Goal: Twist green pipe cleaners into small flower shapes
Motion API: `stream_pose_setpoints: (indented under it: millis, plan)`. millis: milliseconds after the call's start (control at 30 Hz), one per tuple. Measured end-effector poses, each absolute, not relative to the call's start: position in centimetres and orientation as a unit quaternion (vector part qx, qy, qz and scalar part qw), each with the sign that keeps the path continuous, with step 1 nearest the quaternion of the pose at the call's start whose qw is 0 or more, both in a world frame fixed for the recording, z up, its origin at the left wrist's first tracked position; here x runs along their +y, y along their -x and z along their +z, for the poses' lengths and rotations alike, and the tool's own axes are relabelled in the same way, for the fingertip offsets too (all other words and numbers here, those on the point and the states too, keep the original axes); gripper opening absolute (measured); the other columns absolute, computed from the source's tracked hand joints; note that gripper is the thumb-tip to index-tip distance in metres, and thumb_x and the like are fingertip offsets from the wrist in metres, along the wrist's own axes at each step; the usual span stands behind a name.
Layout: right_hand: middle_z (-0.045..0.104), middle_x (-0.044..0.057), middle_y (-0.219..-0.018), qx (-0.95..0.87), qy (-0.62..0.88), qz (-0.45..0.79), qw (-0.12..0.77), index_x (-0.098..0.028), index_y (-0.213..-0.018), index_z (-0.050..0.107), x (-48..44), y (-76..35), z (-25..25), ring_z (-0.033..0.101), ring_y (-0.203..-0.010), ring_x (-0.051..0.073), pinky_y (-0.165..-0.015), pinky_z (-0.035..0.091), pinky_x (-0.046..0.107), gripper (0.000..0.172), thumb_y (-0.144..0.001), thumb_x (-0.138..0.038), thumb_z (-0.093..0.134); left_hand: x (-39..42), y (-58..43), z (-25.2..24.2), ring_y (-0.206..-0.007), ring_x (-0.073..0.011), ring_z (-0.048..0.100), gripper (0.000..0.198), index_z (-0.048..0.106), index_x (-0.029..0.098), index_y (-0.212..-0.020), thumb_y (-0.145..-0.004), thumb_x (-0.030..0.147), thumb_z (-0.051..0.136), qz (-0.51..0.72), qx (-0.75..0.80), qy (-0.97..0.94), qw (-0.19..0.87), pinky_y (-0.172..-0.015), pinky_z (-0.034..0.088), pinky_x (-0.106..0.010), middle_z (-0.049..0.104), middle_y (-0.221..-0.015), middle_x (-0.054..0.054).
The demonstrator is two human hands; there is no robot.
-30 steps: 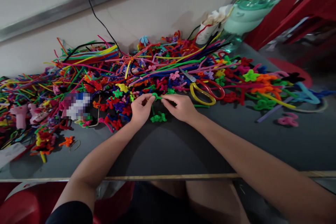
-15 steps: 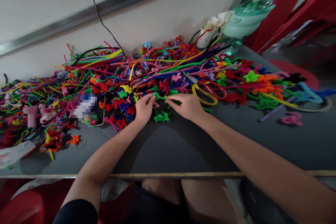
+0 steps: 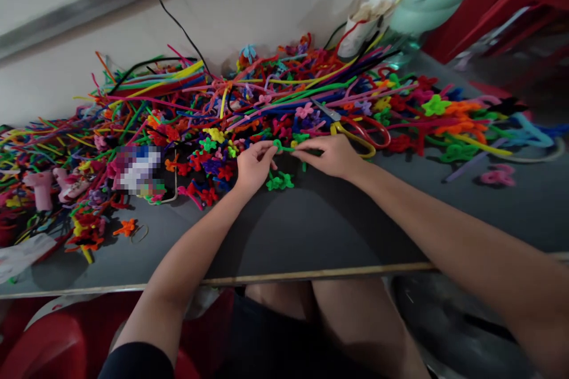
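Observation:
A green pipe cleaner with a small loop at its left end is stretched between my two hands above the table. The fingertips of my left hand pinch it beside the loop. My right hand grips its other end between thumb and forefinger. Just below lies a green pipe-cleaner flower cluster on the dark table. Scissors with red and yellow handles rest to the right of my right hand, blades pointing away to the left.
A heap of coloured pipe cleaners and finished flowers runs along the wall. At the back right stand a paper-stuffed cup and a green bottle. An orange flower lies at the left, and a pink one at the right.
The head view has shifted and tilted slightly, so the scene sits higher in the picture. Both hands still hold the green pipe cleaner, in nearly the same pose.

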State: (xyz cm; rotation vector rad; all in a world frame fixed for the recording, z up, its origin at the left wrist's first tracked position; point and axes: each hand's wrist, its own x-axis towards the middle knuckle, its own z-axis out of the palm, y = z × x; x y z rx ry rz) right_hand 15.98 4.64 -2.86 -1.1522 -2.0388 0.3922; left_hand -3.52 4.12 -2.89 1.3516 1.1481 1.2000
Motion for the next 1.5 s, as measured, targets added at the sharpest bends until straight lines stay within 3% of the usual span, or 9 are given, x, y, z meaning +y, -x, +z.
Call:
stream_pose_setpoints:
  millis: [233,567,700,867,933,1000,1233,1500]
  plan:
    - [0.072,0.004,-0.067,-0.720,0.497,0.214,0.435,-0.023,-0.076,0.075,4.5,-16.1,-2.1,0.067,-0.059,0.020,-0.057,0.052,0.032,0.030,-0.080,-0.048,0.062,4.3,3.3,-2.8,-0.039,-0.0048,0.051,0.008,0.065,0.017,-0.089,-0.086,0.022,0.060,0.477,0.462,-0.556,0.500,-0.043,0.042,-0.020,0.068,-0.068,0.001]
    - [0.075,0.004,-0.075,-0.737,0.480,0.209,0.427,-0.024,-0.076,0.076,4.7,-16.2,-2.1,0.070,-0.067,0.022,-0.063,0.055,0.034,0.022,-0.080,-0.042,0.064,4.1,3.3,-2.6,-0.039,-0.0046,0.050,0.013,0.064,0.016,-0.089,-0.085,0.028,0.062,0.486,0.464,-0.534,0.514,-0.043,0.042,-0.021,0.071,-0.076,-0.002]
    - [0.075,0.003,-0.077,-0.759,0.465,0.187,0.416,-0.025,-0.078,0.076,4.9,-15.7,-2.2,0.071,-0.070,0.022,-0.065,0.056,0.034,0.024,-0.083,-0.042,0.060,4.2,3.8,-2.6,-0.040,-0.0049,0.052,0.019,0.064,0.016,-0.091,-0.083,0.034,0.065,0.491,0.464,-0.512,0.530,-0.043,0.042,-0.020,0.071,-0.076,-0.002]
    - [0.076,0.004,-0.082,-0.786,0.449,0.140,0.402,-0.025,-0.081,0.076,4.7,-15.4,-2.4,0.072,-0.074,0.022,-0.063,0.056,0.034,0.025,-0.085,-0.042,0.057,4.1,4.0,-2.4,-0.040,-0.0094,0.057,0.040,0.062,0.019,-0.113,-0.085,0.048,0.061,0.500,0.464,-0.503,0.530,-0.039,0.038,-0.020,0.062,-0.057,0.002]
    - [0.076,0.004,-0.083,-0.796,0.439,0.125,0.398,-0.025,-0.083,0.076,4.5,-15.5,-2.5,0.072,-0.073,0.022,-0.063,0.056,0.033,0.025,-0.086,-0.042,0.057,4.0,3.9,-2.4,-0.042,-0.0101,0.059,0.043,0.062,0.019,-0.114,-0.086,0.052,0.057,0.500,0.460,-0.505,0.533,-0.038,0.039,-0.020,0.067,-0.065,-0.001]
    - [0.076,0.004,-0.084,-0.803,0.431,0.107,0.399,-0.026,-0.085,0.076,4.4,-15.5,-2.5,0.072,-0.072,0.021,-0.063,0.056,0.032,0.026,-0.087,-0.041,0.056,4.0,3.9,-2.3,-0.045,-0.0100,0.060,0.043,0.063,0.019,-0.112,-0.085,0.052,0.059,0.501,0.457,-0.510,0.530,-0.040,0.041,-0.020,0.071,-0.075,-0.004]
    - [0.077,0.005,-0.085,-0.789,0.439,0.066,0.424,-0.020,-0.087,0.075,4.4,-15.2,-2.3,0.072,-0.073,0.019,-0.061,0.055,0.029,0.027,-0.090,-0.037,0.054,4.1,4.0,-2.2,-0.063,-0.0141,0.069,0.037,0.066,0.016,-0.099,-0.079,0.047,0.066,0.486,0.474,-0.523,0.516,-0.044,0.048,-0.018,0.071,-0.078,-0.004]
    - [0.076,0.004,-0.085,-0.761,0.482,0.008,0.433,-0.018,-0.095,0.069,3.7,-14.3,-2.4,0.068,-0.061,0.014,-0.056,0.048,0.024,0.020,-0.092,-0.030,0.053,3.9,4.0,-2.2,-0.057,-0.0104,0.065,0.021,0.067,0.016,-0.092,-0.080,0.033,0.066,0.467,0.494,-0.549,0.486,-0.042,0.045,-0.016,0.070,-0.075,-0.002]
